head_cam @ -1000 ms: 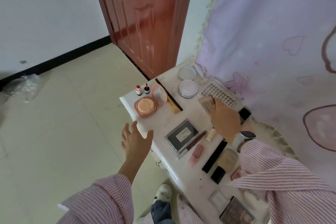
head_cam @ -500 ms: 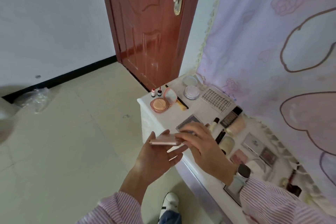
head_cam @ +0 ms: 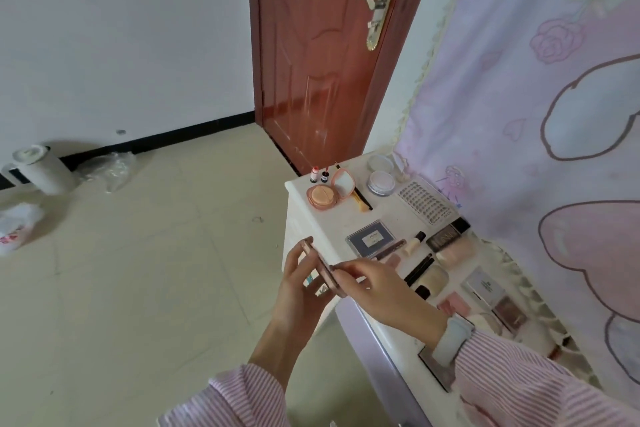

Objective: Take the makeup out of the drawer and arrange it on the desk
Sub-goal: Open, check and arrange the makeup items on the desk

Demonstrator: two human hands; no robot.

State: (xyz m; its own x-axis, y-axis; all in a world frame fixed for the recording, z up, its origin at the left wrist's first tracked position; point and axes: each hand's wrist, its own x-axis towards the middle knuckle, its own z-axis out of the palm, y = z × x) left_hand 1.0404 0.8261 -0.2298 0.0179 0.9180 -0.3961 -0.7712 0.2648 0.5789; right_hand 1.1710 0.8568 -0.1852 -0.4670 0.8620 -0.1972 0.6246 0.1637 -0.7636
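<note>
A flat pink compact case [head_cam: 323, 269] is held on edge between both hands, just off the desk's front-left edge. My left hand [head_cam: 299, 291] cups it from below and behind. Fingers of my right hand [head_cam: 377, 286] pinch its near end. On the white desk [head_cam: 394, 218] lie an open peach powder compact [head_cam: 325, 194], two small bottles [head_cam: 319, 175], two round jars [head_cam: 381, 182], a sheet of false lashes [head_cam: 425, 202], a grey palette [head_cam: 371, 238], and several tubes, brushes and palettes further right.
A brown door [head_cam: 322, 55] stands behind the desk's far end. A lilac printed curtain [head_cam: 540, 97] hangs along the desk's right side. On the tiled floor at left are a white bin [head_cam: 38, 170] and plastic bags [head_cam: 17, 229].
My right hand came off the desk's back and met my left hand at the front edge. Both now hold the pink case, which has tipped from flat to on edge. The view has tilted upward.
</note>
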